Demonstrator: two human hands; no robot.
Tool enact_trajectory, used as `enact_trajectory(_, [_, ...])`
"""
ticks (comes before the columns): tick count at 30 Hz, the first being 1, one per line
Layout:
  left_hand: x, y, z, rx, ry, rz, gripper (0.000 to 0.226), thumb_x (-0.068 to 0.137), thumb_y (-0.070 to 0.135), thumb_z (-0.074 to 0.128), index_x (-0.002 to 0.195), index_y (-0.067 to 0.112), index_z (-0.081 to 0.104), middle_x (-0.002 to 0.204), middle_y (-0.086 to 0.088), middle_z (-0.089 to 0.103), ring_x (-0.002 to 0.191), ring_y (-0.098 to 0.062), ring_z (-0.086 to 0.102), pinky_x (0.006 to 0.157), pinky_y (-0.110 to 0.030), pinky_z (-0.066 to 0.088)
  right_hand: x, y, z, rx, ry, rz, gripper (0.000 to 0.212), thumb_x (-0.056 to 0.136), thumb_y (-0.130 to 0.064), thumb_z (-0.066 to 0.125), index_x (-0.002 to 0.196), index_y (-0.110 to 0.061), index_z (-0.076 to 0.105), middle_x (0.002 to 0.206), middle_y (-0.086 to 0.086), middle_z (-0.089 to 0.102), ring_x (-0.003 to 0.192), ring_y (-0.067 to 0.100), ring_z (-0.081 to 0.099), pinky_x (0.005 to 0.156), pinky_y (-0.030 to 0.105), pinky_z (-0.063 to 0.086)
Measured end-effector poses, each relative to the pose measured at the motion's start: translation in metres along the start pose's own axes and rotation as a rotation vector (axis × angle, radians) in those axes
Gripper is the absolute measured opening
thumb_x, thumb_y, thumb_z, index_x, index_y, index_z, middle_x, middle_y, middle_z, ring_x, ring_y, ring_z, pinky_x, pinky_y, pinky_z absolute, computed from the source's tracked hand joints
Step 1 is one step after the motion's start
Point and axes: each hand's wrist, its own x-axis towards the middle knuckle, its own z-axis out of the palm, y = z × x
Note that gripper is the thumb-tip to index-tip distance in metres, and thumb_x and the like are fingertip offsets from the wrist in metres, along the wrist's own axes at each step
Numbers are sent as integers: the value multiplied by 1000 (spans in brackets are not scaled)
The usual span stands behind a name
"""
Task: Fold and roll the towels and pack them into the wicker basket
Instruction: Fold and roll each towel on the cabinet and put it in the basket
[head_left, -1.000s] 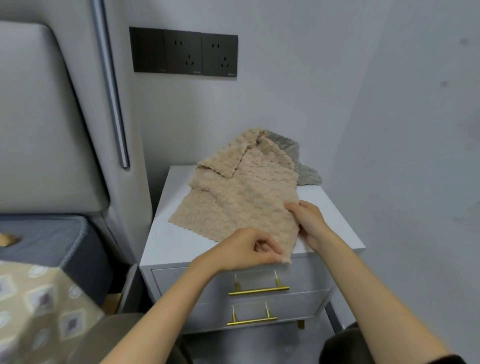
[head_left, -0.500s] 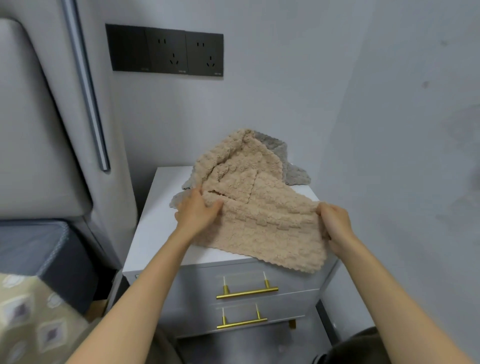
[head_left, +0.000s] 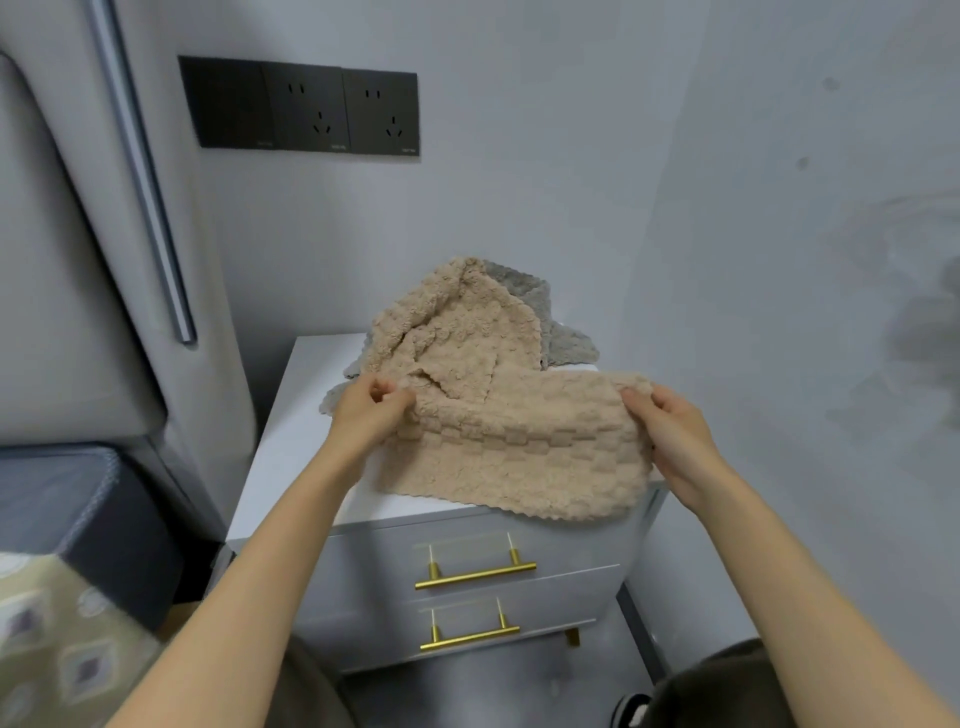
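Both hands pinch the beige towel (head_left: 519, 441), one at each end of a fold that runs left to right. The left hand (head_left: 371, 410) has its thumb and curled fingers closed on the left end. The right hand (head_left: 670, 436) grips the right end, thumb on top and fingers tucked beneath. A second ago the two hands were close together at the towel's near right corner. Half a second ago the left hand had crossed to the left side and lay on the cloth. Now the hands are well apart and the cloth is drawn taut and straighter between them. The towel lies on the white surface (head_left: 291, 447) of a bedside cabinet. Its near scalloped edge hangs over the front on the right side, above the upper of two brass drawer handles (head_left: 475, 574). Its far part still rises in a bunch against the far wall, with a folded flap lying just beside the left hand. A grey towel (head_left: 543, 306) shows behind that bunch, touching it and the wall, where it was before. High on the far wall sits a dark socket panel (head_left: 306, 106), and a bed (head_left: 78, 499) stands to the left.
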Motion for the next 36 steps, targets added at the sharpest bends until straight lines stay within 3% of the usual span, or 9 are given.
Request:
enact_trajectory(2, [-8,7,-4,-170,-54,-21,15,91,17,59,79,16,50,73,-1,53,62,-14,46,54,-25,34,-2,-4,-6,59,46,-42,16,97,-17,52,97,-14,68,96,5,71,88,16,66,72,26,52])
enact_trajectory(7, [-25,19,-14,-594,-225,-73,10,92,17,56,82,17,52,76,0,63,67,-13,60,59,-26,52,-11,-9,-23,145,61,-88,18,98,-19,52,102,-13,68,102,5,72,94,15,68,80,30,52])
enact_trajectory(13, [-31,16,-11,-433,-91,69,16,87,21,67,95,18,54,71,0,67,62,-13,59,51,-22,47,-20,-12,-34,211,65,-111,16,96,-22,56,95,-10,67,87,1,73,79,9,68,64,21,54])
enact_trajectory(19, [-30,12,-16,-195,-169,163,44,75,20,78,116,27,64,104,-8,67,88,-13,64,75,-28,54,-23,-11,-42,100,5,-150,16,93,-17,61,104,-9,68,96,2,74,89,13,69,70,21,53])
enact_trajectory(22, [-30,12,-15,-18,-61,264,27,78,12,75,104,20,70,107,-14,66,77,-11,62,64,-18,55,-22,-11,-42,-39,124,-255,8,90,-17,65,94,-15,71,102,2,70,87,5,65,76,25,53])
enact_trajectory(25, [-28,14,-15,47,44,331,3,84,19,71,86,20,70,96,-7,69,78,-11,61,54,-11,48,-24,-19,-39,-23,173,-349,7,91,-14,63,96,-17,68,114,-19,60,86,-21,56,69,5,46])
enact_trajectory(29, [-30,24,-19,-113,-25,307,14,94,31,57,94,18,63,84,10,70,77,-3,62,66,-20,47,-27,-25,-31,79,130,-413,11,95,-11,57,90,-19,64,78,-14,71,74,-2,65,64,14,49])
enact_trajectory(33, [-30,29,-15,-247,-43,247,16,97,37,50,88,23,51,74,7,70,65,-7,64,54,-23,47,-26,-28,-18,98,163,-421,10,97,-19,55,90,-22,62,78,-10,71,73,4,66,64,19,52])
enact_trajectory(36, [-19,22,-10,-131,32,205,20,95,43,51,84,26,50,76,-4,67,63,-17,61,49,-30,42,-19,-23,-12,33,135,-326,13,99,-27,52,98,-19,63,85,-4,72,74,7,68,61,20,54])
